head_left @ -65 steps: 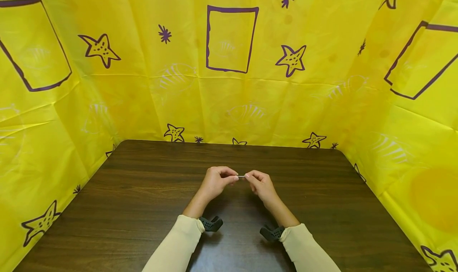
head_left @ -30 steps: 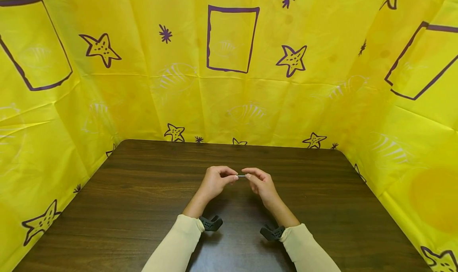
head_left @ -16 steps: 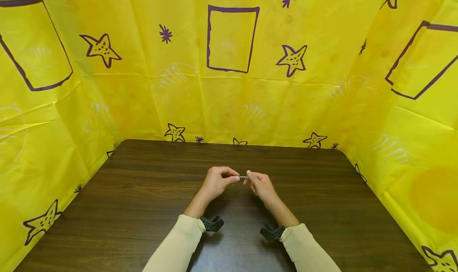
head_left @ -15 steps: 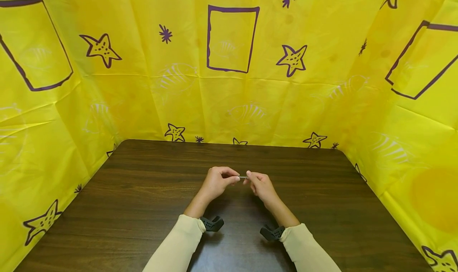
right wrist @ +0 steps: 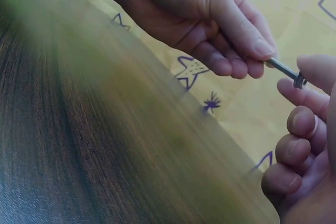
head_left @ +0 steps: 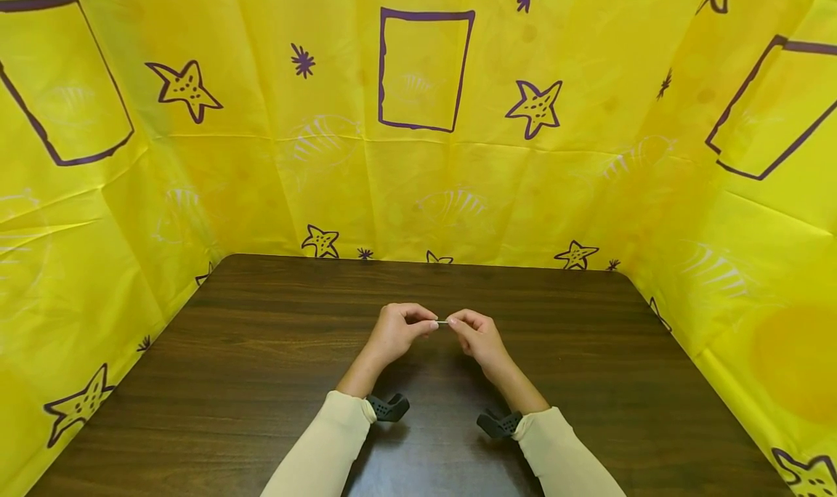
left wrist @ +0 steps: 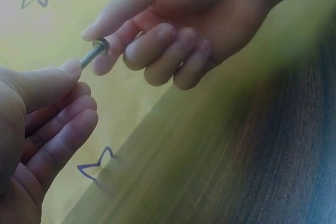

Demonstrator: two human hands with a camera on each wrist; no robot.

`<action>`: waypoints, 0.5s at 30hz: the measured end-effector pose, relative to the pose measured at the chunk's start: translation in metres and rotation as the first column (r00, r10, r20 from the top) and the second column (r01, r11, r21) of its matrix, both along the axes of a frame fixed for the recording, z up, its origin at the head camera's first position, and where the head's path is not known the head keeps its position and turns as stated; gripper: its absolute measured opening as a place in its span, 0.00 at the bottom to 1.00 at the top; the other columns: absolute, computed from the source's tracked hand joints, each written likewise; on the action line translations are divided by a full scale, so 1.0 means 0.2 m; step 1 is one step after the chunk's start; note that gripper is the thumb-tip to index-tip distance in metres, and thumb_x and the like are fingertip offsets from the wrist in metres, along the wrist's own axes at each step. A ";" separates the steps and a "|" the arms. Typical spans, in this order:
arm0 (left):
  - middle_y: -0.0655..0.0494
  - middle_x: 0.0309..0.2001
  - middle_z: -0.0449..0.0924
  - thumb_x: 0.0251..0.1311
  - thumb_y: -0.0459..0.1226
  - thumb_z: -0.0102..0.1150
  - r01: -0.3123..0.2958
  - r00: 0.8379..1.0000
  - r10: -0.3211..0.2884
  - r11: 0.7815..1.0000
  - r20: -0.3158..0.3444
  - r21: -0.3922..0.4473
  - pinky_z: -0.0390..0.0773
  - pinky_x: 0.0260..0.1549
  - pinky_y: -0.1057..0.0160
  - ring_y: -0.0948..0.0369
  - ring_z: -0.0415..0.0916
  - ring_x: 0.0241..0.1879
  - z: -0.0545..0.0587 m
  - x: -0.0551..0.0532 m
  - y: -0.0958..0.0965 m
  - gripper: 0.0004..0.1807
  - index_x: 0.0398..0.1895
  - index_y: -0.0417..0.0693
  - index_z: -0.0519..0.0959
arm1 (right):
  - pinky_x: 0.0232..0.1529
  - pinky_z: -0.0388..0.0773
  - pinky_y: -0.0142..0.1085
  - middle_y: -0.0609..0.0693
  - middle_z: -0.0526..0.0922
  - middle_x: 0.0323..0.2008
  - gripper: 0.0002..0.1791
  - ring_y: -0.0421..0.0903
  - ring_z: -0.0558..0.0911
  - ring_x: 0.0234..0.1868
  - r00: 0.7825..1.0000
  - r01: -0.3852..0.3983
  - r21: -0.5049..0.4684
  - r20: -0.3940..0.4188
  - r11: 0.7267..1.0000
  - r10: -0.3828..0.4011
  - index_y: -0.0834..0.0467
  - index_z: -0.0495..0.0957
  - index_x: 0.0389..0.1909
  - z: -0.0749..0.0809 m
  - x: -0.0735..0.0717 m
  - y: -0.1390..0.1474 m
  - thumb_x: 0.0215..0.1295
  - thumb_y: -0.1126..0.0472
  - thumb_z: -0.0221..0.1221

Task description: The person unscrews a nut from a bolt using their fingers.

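Note:
A thin metal bolt (head_left: 442,322) is held level above the table between my two hands. My left hand (head_left: 392,333) pinches its left end between thumb and forefinger; the end inside those fingertips is hidden. On the right end sits a wider, short metal piece that looks like a nut (right wrist: 300,81), also visible in the left wrist view. My right hand (head_left: 480,338) has thumb and forefinger on either side of this nut, its other fingers curled toward the palm. Between the hands the bare shaft (left wrist: 91,57) shows.
Beneath the hands is a dark wood-grain table (head_left: 261,366). Yellow cloth (head_left: 431,170) printed with starfish and fish surrounds its back and sides. Each wrist wears a dark camera mount, one on the left (head_left: 390,408) and one on the right (head_left: 499,423).
The left hand holds still on the bolt. My right thumb and forefinger have shifted back and forth at the nut, spreading apart and then closing on it again.

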State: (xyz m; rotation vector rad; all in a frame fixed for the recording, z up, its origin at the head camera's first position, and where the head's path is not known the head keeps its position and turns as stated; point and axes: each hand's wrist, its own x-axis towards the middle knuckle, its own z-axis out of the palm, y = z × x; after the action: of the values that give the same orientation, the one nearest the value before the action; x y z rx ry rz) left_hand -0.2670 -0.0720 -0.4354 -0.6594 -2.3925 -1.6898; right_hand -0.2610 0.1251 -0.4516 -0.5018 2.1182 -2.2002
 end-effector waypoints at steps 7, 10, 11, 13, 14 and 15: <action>0.58 0.28 0.84 0.56 0.34 0.69 -0.013 1.000 0.013 1.000 -0.004 -0.017 0.80 0.26 0.63 0.52 0.83 0.28 -0.01 -0.01 -0.01 0.03 0.33 0.45 0.87 | 0.15 0.56 0.28 0.44 0.65 0.14 0.11 0.37 0.60 0.12 0.995 0.003 -0.021 -0.095 1.000 -0.005 0.74 0.78 0.43 -0.02 -0.01 0.00 0.65 0.68 0.61; 0.59 0.28 0.84 0.56 0.34 0.69 -0.019 1.000 0.019 1.000 0.002 -0.022 0.81 0.26 0.63 0.54 0.83 0.27 -0.01 -0.01 -0.01 0.02 0.33 0.47 0.87 | 0.16 0.57 0.28 0.44 0.64 0.15 0.11 0.37 0.60 0.13 0.993 0.003 -0.022 -0.117 1.000 -0.006 0.73 0.78 0.44 -0.02 0.00 0.00 0.64 0.69 0.61; 0.59 0.28 0.84 0.56 0.34 0.69 -0.020 1.000 0.020 1.000 0.003 -0.024 0.81 0.27 0.63 0.55 0.83 0.27 -0.01 -0.01 -0.01 0.02 0.33 0.47 0.87 | 0.16 0.57 0.28 0.44 0.64 0.15 0.12 0.37 0.60 0.13 0.993 0.002 -0.023 -0.120 1.000 -0.005 0.73 0.78 0.44 -0.02 0.00 0.00 0.64 0.69 0.61; 0.59 0.28 0.84 0.56 0.34 0.69 -0.021 1.000 0.021 1.000 0.005 -0.022 0.81 0.27 0.63 0.56 0.83 0.27 -0.01 -0.01 -0.01 0.02 0.33 0.47 0.87 | 0.16 0.57 0.28 0.44 0.63 0.15 0.12 0.37 0.60 0.14 0.992 -0.001 -0.024 -0.125 1.000 -0.002 0.73 0.78 0.45 -0.02 0.00 0.00 0.64 0.70 0.61; 0.59 0.28 0.84 0.56 0.34 0.69 -0.021 1.000 0.021 1.000 0.007 -0.020 0.81 0.27 0.63 0.56 0.83 0.28 -0.01 -0.01 -0.01 0.02 0.33 0.47 0.87 | 0.16 0.57 0.28 0.44 0.63 0.15 0.12 0.37 0.60 0.14 0.992 -0.003 -0.025 -0.126 1.000 0.000 0.73 0.78 0.46 -0.02 0.00 0.01 0.64 0.70 0.61; 0.59 0.28 0.84 0.56 0.34 0.69 -0.021 1.000 0.021 1.000 0.007 -0.019 0.81 0.27 0.62 0.56 0.83 0.28 -0.01 -0.01 -0.01 0.02 0.33 0.47 0.87 | 0.16 0.56 0.29 0.44 0.63 0.15 0.12 0.37 0.60 0.14 0.992 -0.006 -0.025 -0.127 1.000 0.003 0.74 0.78 0.46 -0.02 -0.01 0.01 0.63 0.71 0.61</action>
State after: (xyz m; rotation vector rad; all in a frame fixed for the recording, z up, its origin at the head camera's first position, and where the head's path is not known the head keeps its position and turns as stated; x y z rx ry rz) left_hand -0.2688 -0.0741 -0.4375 -0.6297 -2.4142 -1.6668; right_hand -0.2621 0.1263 -0.4558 -0.6655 2.1488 -2.2523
